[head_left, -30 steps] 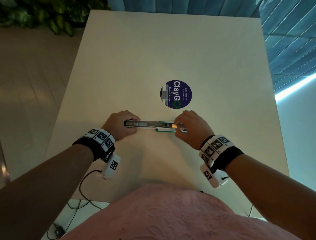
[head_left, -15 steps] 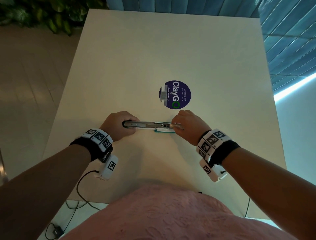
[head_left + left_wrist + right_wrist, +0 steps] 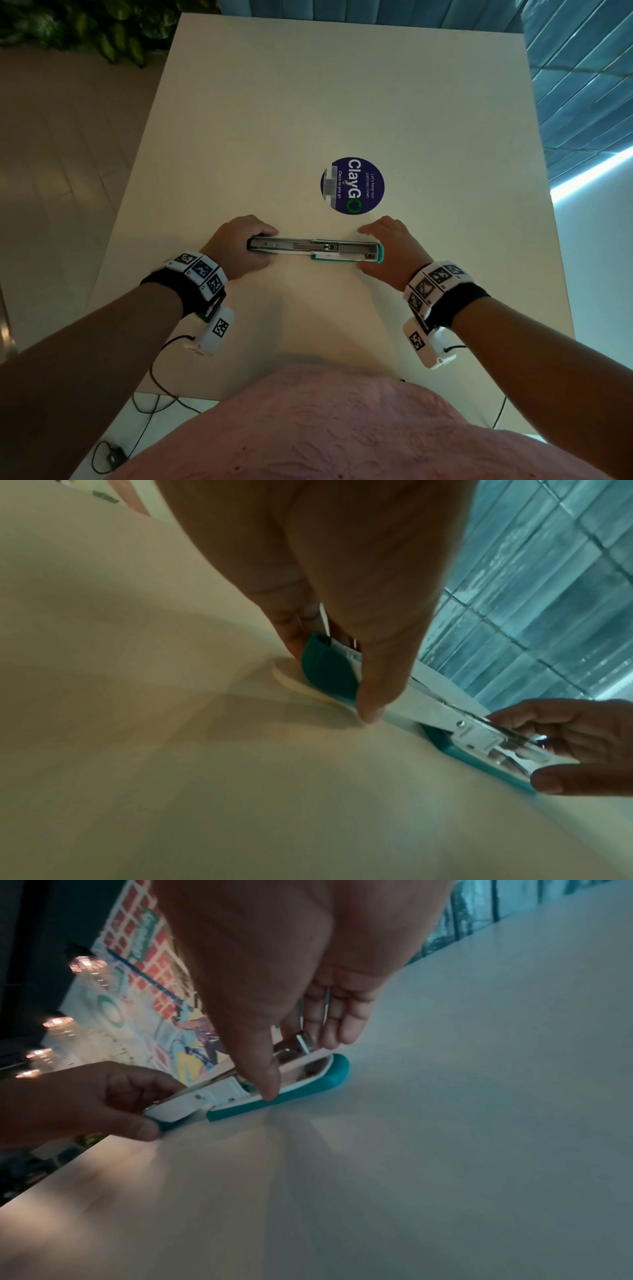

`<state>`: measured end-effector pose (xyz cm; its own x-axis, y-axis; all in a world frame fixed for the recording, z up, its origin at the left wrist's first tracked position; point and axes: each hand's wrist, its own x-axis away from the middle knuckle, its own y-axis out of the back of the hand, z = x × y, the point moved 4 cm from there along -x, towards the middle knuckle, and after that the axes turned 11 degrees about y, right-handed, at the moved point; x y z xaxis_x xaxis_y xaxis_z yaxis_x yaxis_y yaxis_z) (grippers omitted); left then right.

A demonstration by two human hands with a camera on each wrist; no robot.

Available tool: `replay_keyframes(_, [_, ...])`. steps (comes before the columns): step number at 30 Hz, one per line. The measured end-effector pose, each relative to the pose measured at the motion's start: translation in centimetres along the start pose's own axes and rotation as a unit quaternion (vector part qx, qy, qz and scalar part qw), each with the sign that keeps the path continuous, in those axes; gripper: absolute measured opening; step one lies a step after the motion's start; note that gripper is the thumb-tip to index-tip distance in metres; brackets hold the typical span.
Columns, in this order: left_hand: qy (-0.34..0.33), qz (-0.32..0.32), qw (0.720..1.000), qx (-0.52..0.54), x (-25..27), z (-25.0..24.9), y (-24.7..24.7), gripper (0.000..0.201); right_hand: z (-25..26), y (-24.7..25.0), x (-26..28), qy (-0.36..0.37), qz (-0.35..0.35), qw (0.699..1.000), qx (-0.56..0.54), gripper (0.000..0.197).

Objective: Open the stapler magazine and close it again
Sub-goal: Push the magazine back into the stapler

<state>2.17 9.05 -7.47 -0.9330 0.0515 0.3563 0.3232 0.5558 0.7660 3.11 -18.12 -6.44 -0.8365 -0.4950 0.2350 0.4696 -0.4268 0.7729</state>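
left hand [image 3: 241, 247] grips the left end of the stapler [image 3: 313, 249], fingers curled round it, thumb on near side. stapler lies flat along the near-middle of the table [image 3: 308, 102], swung fully open: metal magazine rail [image 3: 284, 245] runs left, teal cover [image 3: 346, 261] under the right half. right hand [image 3: 390, 255] cups the right end, thumb tip on the teal edge, fingers loose and fairly straight — looks like a light touch, not a clamp. so opening looks done, closing still left imo. pale tabletop w/ round blue sticker [image 3: 352, 185] just beyond; plants [image 3: 85, 31] far left, blue slatted wall [image 3: 582, 85] on the right.
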Motion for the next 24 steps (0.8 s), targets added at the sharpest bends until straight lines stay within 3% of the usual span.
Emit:
replay_keyframes(3, [0.002,-0.009,1.000,-0.026,0.4,-0.2,0.5,0.037,-1.4,-0.3,0.6,-0.026,-0.024,0.999,-0.018,0.063])
replay_keyframes(7, [0.031,-0.006,0.999,-0.042,0.7,0.2,1.4,0.027,-2.3,-0.4,1.1,-0.031,-0.078,0.995,-0.057,0.042])
replay_keyframes(14, [0.005,-0.024,0.998,0.066,1.8,-1.6,4.1,0.034,-3.1,-0.8,1.3,-0.027,-0.094,0.991,-0.093,0.033])
replay_keyframes(19, [-0.060,0.005,0.995,0.086,1.2,-6.9,4.0,0.031,-3.4,-1.0,1.2,-0.020,-0.097,0.991,-0.093,0.034])
replay_keyframes(24, [-0.135,0.038,0.988,0.062,-0.3,-11.6,0.6,0.035,-3.5,-1.1,1.2,-0.018,-0.094,0.992,-0.085,0.036])
